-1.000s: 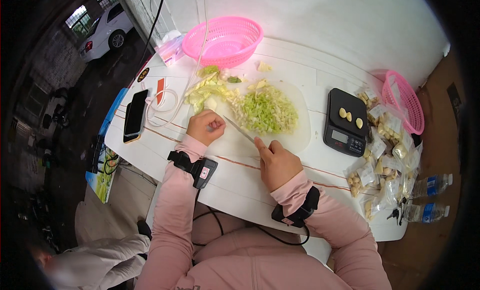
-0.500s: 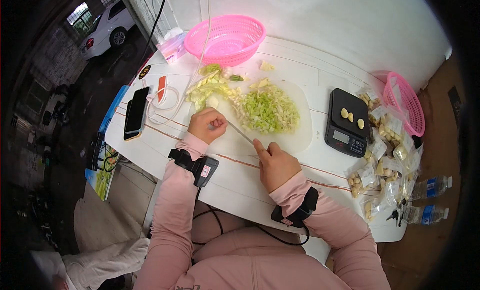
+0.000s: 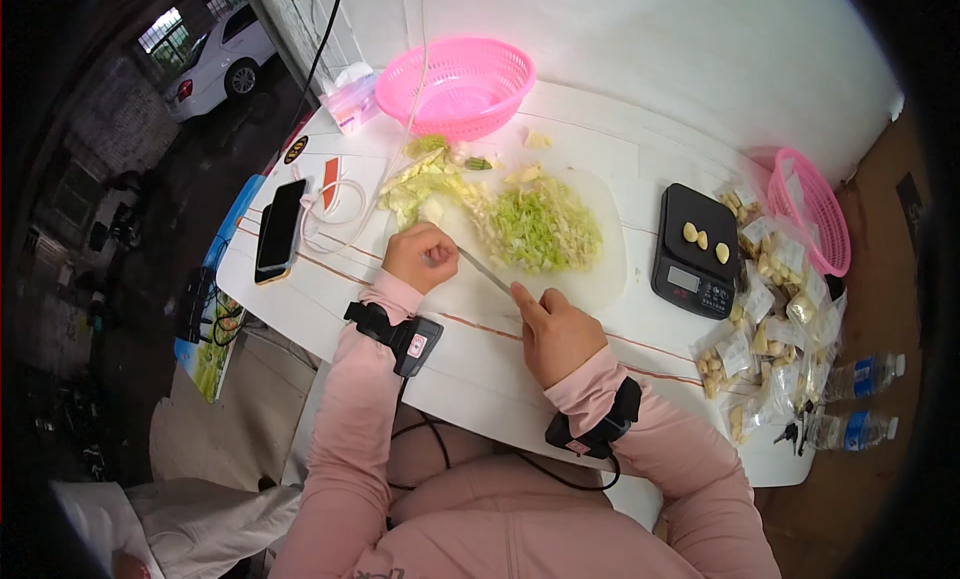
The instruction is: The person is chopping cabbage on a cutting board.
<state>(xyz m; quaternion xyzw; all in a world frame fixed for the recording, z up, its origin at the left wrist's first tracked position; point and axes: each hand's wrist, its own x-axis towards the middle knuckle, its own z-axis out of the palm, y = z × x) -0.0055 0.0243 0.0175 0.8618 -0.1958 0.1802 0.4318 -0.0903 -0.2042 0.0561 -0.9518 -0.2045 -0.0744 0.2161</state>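
Observation:
My right hand (image 3: pixel 562 337) is wrapped round the handle of a knife (image 3: pixel 486 270), its thin blade slanting up and left across the near part of a white cutting board (image 3: pixel 612 204). At the far end of the blade is my left hand (image 3: pixel 423 256), with its fingers curled in; whatever they hold, if anything, is hidden. Chopped pale green cabbage (image 3: pixel 545 224) lies heaped on the board beyond the knife. Larger cabbage leaves (image 3: pixel 415 184) rest at its left, just past my left hand.
A pink basket (image 3: pixel 460 84) and tissue pack (image 3: pixel 350 101) stand at the back. Phone (image 3: pixel 282 221) and white cable (image 3: pixel 345 194) lie left. Rightward are a black scale (image 3: pixel 690 291) bearing garlic cloves (image 3: pixel 690 232), bagged garlic (image 3: pixel 770 339), another pink basket (image 3: pixel 815 209) and water bottles (image 3: pixel 860 376).
The whole view has shifted slightly, with the table things a little lower and to the right. Both hands keep nearly the same pose, the knife still in my right hand.

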